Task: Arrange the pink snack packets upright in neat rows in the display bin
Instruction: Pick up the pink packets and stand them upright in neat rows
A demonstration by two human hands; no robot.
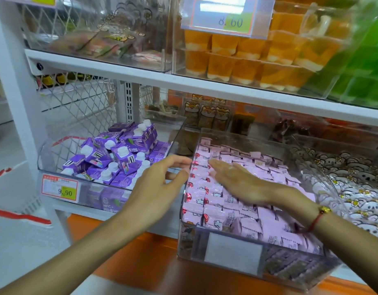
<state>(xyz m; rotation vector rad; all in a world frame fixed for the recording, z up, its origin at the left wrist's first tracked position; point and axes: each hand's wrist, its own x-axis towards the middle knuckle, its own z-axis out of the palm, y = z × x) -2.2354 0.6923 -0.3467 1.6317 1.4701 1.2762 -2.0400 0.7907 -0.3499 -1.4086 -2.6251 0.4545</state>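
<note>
A clear plastic display bin [232, 265] stands pulled forward on the lower shelf, filled with several pink snack packets [213, 201]. The packets along its left side stand in rows; those toward the right lie looser. My left hand [162, 184] rests against the outside of the bin's left wall, fingers apart, holding nothing. My right hand [239, 182] lies flat and open over the packets in the middle of the bin, palm down, fingertips pointing left toward the left rows. A red cord bracelet circles my right wrist.
To the left is a clear bin of purple drink cartons [113, 158] with a 9.90 price tag [60, 189]. On the right sits a bin of white floral packets [349, 188]. The upper shelf [141, 75] carries orange jelly cups [247, 58] close overhead.
</note>
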